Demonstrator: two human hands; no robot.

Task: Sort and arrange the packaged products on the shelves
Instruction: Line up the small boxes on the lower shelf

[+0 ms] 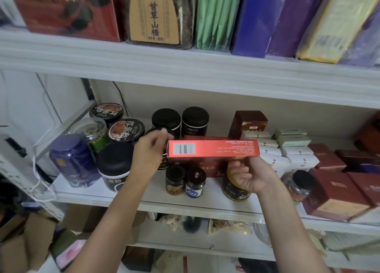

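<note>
**Left hand**: at the left end of the carton. The fingers curl round that end. The view is blurred, but it reads as a grip rather than a flat push.

**Red box**: a long, slim carton held level in the air in front of the middle shelf. The barcode face is towards you and the print is upside down.
- Handling, by judgement: light, and stiff along its length.
- The card is thin, so the broad faces will probably dent if you squeeze mid-span.
- The glossy skin is likely a little slippery.
- Hold it at the ends or edges, as you have it now.

**Right hand**: beneath the right end, with the fingers curled up under the lower edge and the thumb at the front. It grips the carton and seems to bear most of the weight.

**Surface:** the middle shelf is white, smooth and crowded.
- Far left: a blue can and black-lidded jars.
- Centre: two small jars near the front edge, with other red cartons just behind and below the held one. That looks like its natural home.
- Right: stacked white packets, then maroon boxes.

**Room:** only a bare strip shows along the front. The round jars may tip if nudged, so go in level. The upper shelf carries tall packs standing upright.
</note>
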